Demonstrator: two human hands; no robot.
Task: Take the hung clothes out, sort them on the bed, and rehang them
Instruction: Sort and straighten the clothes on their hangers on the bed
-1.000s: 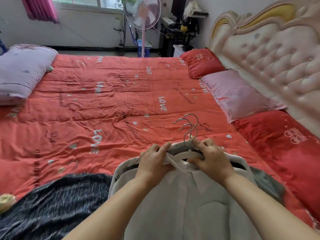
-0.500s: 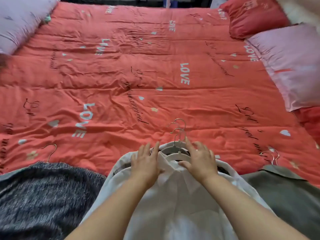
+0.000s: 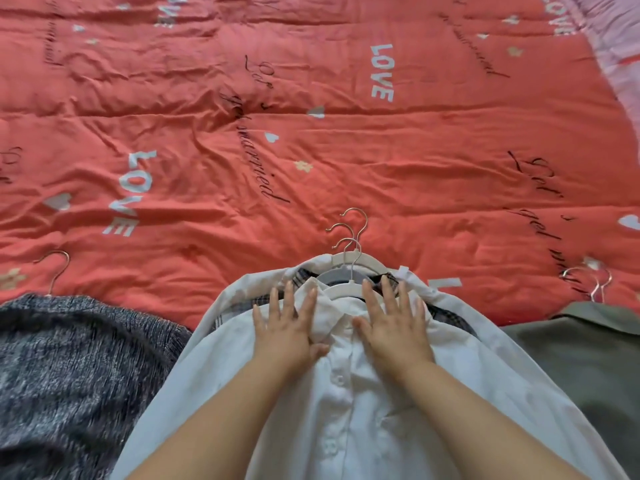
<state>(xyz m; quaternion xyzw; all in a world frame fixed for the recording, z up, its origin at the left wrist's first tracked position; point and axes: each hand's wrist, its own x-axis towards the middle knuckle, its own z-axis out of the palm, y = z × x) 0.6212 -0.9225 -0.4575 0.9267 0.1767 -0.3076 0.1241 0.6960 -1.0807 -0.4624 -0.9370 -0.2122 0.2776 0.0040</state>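
Note:
A white button shirt (image 3: 346, 403) lies on top of a stack of hung clothes at the near edge of the bed, its white hanger (image 3: 348, 289) under the collar. A plaid garment (image 3: 446, 315) shows beneath it, and three metal hooks (image 3: 349, 233) point away from me. My left hand (image 3: 287, 327) lies flat on the shirt left of the collar, fingers straight. My right hand (image 3: 393, 323) presses flat on the right side of the collar.
A dark grey knit garment (image 3: 69, 368) with a hook (image 3: 55, 268) lies at the left. An olive green garment (image 3: 585, 358) with hooks (image 3: 588, 282) lies at the right. The red quilt (image 3: 311, 133) stretches beyond; a pink pillow (image 3: 620, 46) sits at the top right.
My hands have let go of the hanger neck and spread flat on the shirt's collar. The head camera has tilted down, so the room and headboard have left the view.

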